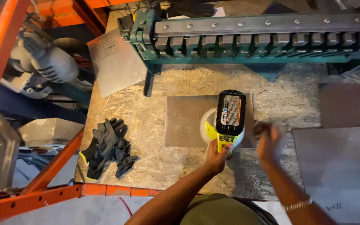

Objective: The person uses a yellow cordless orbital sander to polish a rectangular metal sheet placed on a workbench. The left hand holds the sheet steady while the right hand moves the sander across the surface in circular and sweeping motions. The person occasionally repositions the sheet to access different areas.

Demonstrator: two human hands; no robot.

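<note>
Head view, looking down on a chipboard bench (155,137). The left hand (216,157) grips the yellow handle of a cordless sander (228,118), fingers clenched around it; the black battery faces up. The sander stands on a grey metal sheet (186,121) lying flat near the middle of the bench. The right hand (267,139) hangs just right of the sander, at the sheet's right edge, apart from the tool; it is blurred, so whether its fingers are curled or loose cannot be told. A bracelet (297,204) circles the right wrist. Left of the sheet, near the bench's front edge, lies a pair of black gloves (108,148). Behind the sheet, along the bench's far side, stands a green sheet-metal brake (251,39). A second metal sheet (115,62) leans at the brake's left end. An orange rack frame (42,175) borders the bench on the left.
</note>
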